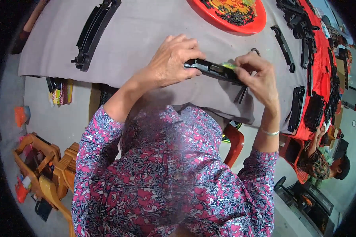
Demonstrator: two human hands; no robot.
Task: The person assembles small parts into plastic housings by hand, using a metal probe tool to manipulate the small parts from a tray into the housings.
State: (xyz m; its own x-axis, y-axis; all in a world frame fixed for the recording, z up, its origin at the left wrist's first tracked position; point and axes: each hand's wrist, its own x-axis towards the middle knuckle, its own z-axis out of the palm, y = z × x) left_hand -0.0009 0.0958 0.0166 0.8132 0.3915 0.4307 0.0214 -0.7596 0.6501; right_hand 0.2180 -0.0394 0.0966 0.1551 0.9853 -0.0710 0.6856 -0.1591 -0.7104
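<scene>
Head view: your left hand (172, 61) clamps one end of the black plastic strip (215, 70).
Right hand (257, 75): your fingers pinch the strip's other end.
Strip: it spans both hands, just above the grey cloth (138, 35).

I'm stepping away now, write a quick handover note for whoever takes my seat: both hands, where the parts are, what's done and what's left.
Left hand: gripping the left end of the long black plastic part, held just above the grey cloth.
Right hand: holding the part's right end, fingertips pinching a small green piece against it.
Parts: red tray of small black pieces at the top; one long black part lies far left; more black parts are piled at right.
Done: cannot tell how many are finished.
Left: the green piece does not look fully seated; probably finish it.
</scene>
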